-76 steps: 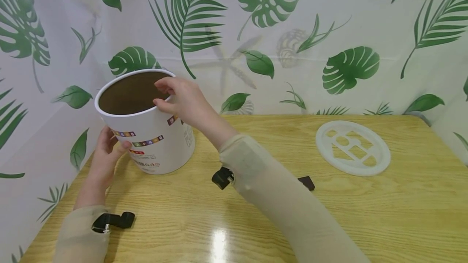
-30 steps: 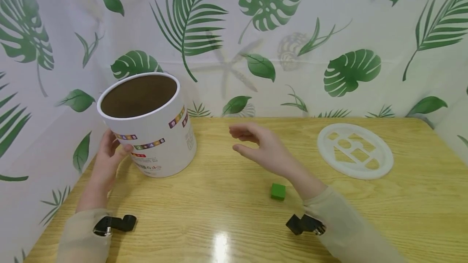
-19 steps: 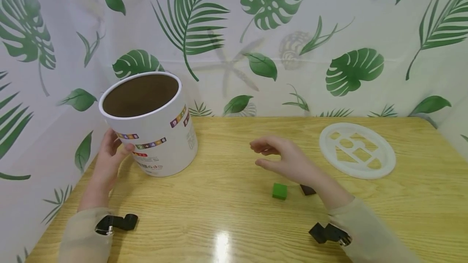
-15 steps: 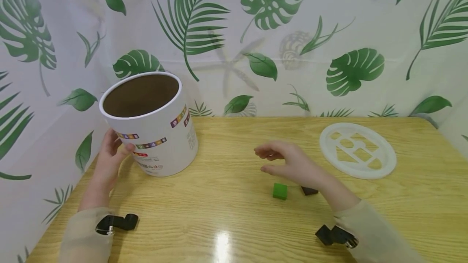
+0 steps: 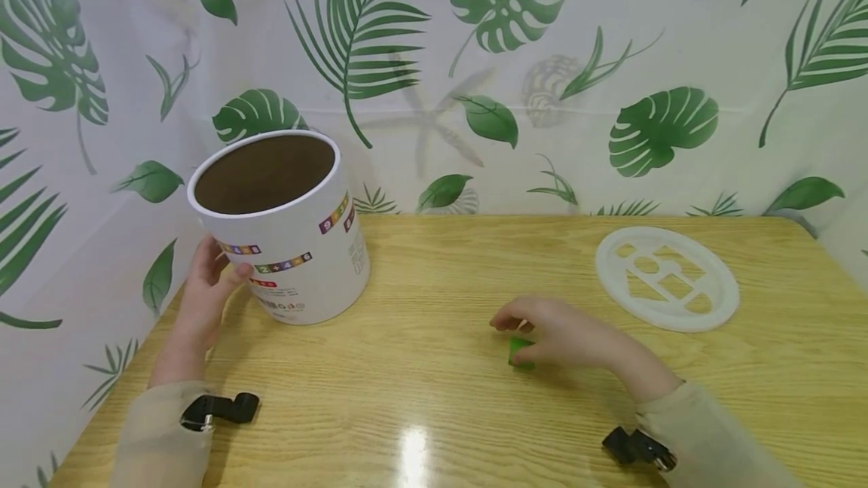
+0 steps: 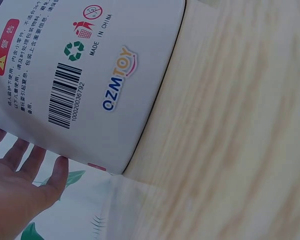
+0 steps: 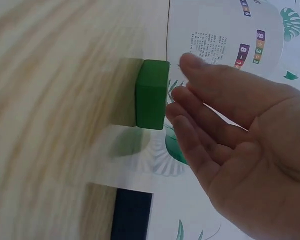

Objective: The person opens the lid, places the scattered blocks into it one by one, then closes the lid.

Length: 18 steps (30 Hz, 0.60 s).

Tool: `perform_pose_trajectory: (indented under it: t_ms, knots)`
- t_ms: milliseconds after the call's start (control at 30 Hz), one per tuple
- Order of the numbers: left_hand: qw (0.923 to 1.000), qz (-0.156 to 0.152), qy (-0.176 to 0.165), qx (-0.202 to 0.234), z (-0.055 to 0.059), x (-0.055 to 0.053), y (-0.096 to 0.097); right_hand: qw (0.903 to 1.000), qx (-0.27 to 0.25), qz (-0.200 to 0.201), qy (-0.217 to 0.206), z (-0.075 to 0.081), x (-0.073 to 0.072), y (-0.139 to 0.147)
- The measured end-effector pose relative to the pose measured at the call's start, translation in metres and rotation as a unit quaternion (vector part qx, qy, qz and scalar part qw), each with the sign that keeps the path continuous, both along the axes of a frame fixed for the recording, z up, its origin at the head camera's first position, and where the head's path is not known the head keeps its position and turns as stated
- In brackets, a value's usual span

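A white tub (image 5: 308,262) with a brown inside and coloured sums printed on it stands at the left of the table. My left hand (image 5: 206,288) rests against its left side, thumb toward the front. In the left wrist view those fingers (image 6: 30,157) are spread, their tips at the tub's wall. My right hand (image 5: 566,333) is low over a green block (image 7: 152,95), which it partly hides in the head view. Its fingers are relaxed and apart from the block in the right wrist view. Near it lies a dark block (image 7: 132,215), hidden in the head view.
A round white board with shaped cut-outs (image 5: 667,317) lies flat on the wooden table (image 5: 380,398), to the right of my right hand. A white cloth with green leaves (image 5: 407,119) hangs behind the table and along its left side.
My right hand has moved from the tub's rim rightward across the table, then down to the green block. It now covers the dark block. My left hand stays at the tub.
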<state>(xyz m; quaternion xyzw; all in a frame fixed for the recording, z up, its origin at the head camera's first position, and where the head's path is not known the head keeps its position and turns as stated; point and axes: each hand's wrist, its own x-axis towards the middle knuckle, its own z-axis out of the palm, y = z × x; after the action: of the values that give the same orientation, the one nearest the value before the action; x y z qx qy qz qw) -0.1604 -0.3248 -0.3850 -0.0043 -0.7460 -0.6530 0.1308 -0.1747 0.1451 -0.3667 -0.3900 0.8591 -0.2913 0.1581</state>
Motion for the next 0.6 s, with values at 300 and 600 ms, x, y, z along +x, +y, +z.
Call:
perform_pose_trajectory:
  t_ms: [300,600]
  knots:
    - [1.0,-0.004,0.005,0.004,-0.0007,-0.0007,0.0,0.9998,0.02,-0.001,0.004,-0.004,-0.0015,0.0045]
    - [1.0,-0.002,-0.006,0.002,-0.0026,-0.0018,-0.0018,0.9961,0.078,-0.016,0.038,-0.0036,-0.0031,0.0009]
